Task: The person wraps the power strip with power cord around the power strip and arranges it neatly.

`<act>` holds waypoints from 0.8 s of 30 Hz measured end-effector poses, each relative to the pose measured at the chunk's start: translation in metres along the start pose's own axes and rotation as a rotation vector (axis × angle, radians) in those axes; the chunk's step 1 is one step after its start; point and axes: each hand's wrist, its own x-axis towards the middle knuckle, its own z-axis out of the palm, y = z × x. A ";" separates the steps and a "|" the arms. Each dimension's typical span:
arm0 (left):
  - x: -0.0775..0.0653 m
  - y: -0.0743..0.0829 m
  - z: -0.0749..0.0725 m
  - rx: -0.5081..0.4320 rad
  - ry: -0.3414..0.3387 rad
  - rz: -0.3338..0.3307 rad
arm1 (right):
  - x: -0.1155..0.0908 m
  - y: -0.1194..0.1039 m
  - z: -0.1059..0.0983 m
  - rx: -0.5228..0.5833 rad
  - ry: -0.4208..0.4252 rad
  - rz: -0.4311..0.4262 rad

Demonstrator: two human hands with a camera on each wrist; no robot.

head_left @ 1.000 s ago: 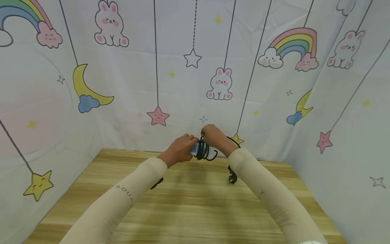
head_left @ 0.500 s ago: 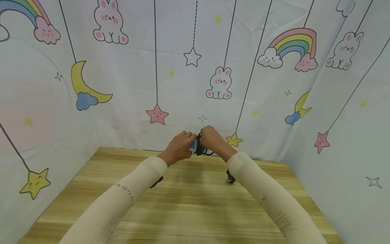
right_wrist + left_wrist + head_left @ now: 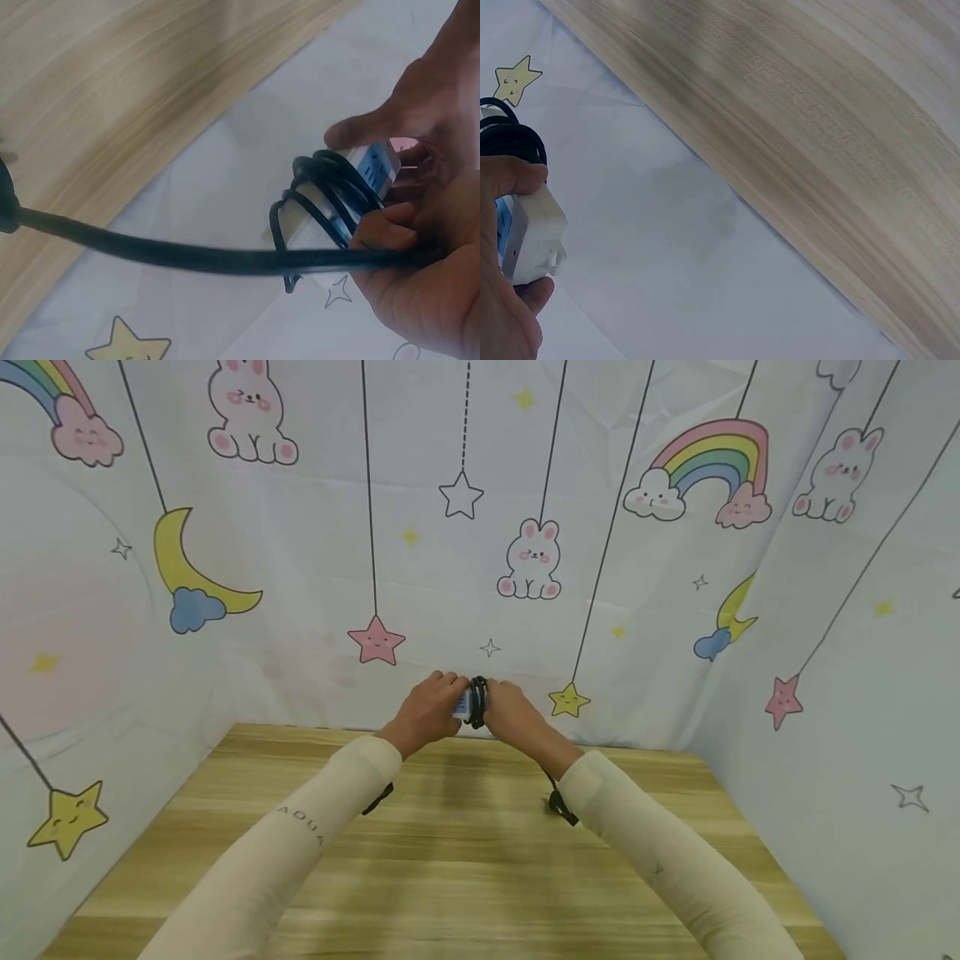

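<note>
A white power strip (image 3: 462,704) with a blue socket face is held up near the back wall, above the table's far edge. My left hand (image 3: 429,710) grips one end of it, thumb and fingers on opposite sides in the left wrist view. Several loops of black cord (image 3: 330,176) are wound around the strip's body. Curled around the running length of that cord is my right hand (image 3: 517,714), close beside the coils. The cord's free end runs down past the right wrist to a dark plug (image 3: 558,804). The strip's far end is mostly hidden by the right hand.
Below the hands lies a wood-grain table (image 3: 450,860). A white cloth wall (image 3: 315,552) printed with stars, rabbits and rainbows stands behind it and on both sides. A small black piece (image 3: 378,798) shows beside the left sleeve.
My right hand has come down and closer to the left hand. The loose loop has drawn in, and the coils look tighter. Both hands have shifted slightly left in view.
</note>
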 end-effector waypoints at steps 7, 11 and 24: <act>0.002 -0.003 -0.004 -0.018 0.014 -0.011 | -0.034 -0.025 -0.008 0.018 0.061 -0.037; 0.002 -0.006 -0.005 -0.025 0.020 -0.001 | -0.049 -0.027 -0.001 0.050 0.043 -0.039; 0.003 -0.010 -0.008 -0.053 0.046 0.011 | -0.098 -0.020 0.029 0.216 -0.027 -0.070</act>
